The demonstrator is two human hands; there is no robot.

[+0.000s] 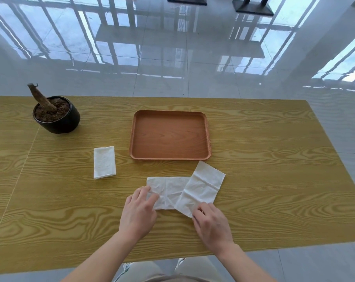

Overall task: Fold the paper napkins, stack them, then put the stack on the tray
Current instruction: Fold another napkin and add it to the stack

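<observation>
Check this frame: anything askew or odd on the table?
One thing: the upper napkin lies skewed across the flat napkin, corners not lined up, with the right hand pinching its near corner. The pot holds only a tilted bare stump. The tray is empty; the folded napkin looks neat.

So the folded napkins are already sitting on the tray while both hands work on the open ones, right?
Not quite. In the head view the tray holds nothing; the folded napkins lie on the table to its left. The left hand and right hand do work on the open napkins.
</observation>
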